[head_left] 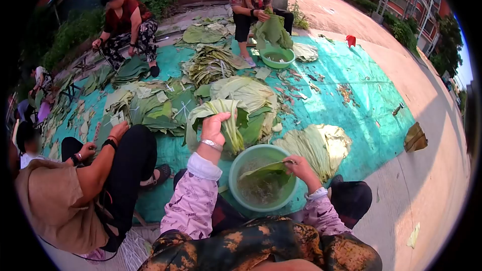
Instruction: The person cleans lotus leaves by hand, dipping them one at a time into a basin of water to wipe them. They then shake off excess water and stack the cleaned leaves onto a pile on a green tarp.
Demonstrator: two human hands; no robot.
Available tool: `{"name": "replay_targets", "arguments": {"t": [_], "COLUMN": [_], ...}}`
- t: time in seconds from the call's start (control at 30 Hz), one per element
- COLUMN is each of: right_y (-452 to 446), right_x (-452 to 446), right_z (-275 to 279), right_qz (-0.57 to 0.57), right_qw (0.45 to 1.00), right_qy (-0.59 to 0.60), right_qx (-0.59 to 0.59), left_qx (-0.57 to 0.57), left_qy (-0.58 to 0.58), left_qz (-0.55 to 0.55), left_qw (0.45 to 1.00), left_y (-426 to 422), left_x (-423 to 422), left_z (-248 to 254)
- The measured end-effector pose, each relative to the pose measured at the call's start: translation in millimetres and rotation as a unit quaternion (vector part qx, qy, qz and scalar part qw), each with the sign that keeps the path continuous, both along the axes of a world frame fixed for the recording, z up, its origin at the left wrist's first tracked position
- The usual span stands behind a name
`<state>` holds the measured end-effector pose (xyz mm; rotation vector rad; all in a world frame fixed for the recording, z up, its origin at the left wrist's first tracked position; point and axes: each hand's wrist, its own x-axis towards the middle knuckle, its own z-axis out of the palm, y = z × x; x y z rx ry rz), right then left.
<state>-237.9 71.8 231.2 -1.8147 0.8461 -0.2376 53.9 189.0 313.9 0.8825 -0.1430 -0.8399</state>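
My left hand [214,131], with a bracelet at the wrist, is closed around a stack of folded large green leaves [228,128], pale ribs showing. My right hand [303,169] pinches the edge of a single large leaf [267,170]. That leaf dips over the light green plastic basin [235,184] between my knees. Cloudy water with bits of debris [261,193] lies in the basin. Behind it, to the right, rests a fanned pile of pale leaves [321,150]. Another leaf pile [246,93] lies just beyond my left hand.
A turquoise tarp [366,115] covers the ground, with several leaf stacks [213,62] and scattered scraps [346,95]. A person [55,195] sits close at my left. Across the tarp, one person [130,25] bends over leaves; another [251,0] holds a leaf over a green basin [277,56].
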Motion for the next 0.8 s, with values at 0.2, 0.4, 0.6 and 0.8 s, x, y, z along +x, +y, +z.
{"name": "replay_targets", "arguments": {"t": [0.2,0.4,0.6,0.8], "right_y": [2.0,9.8,10.8,-9.3], "right_x": [-6.1,-10.6,-26.4,-45.1], "right_z": [-5.2,27.0,17.8,-39.4], "right_qz": [0.059,0.154,0.155,0.062], "right_qw": [0.998,0.974,0.95,0.987], "right_qy": [-0.011,-0.095,-0.126,0.017], "right_qx": [-0.01,0.136,0.239,0.147], "left_qx": [-0.017,-0.006,-0.032,-0.017], "left_qy": [0.0,0.025,0.026,0.012], "left_qz": [0.007,0.004,0.018,0.027], "left_qw": [1.0,1.0,0.999,0.999], "left_y": [1.6,2.1,4.9,1.8], "left_x": [-4.3,-4.6,-11.7,-13.6], "left_z": [5.2,4.6,15.6,13.8]}}
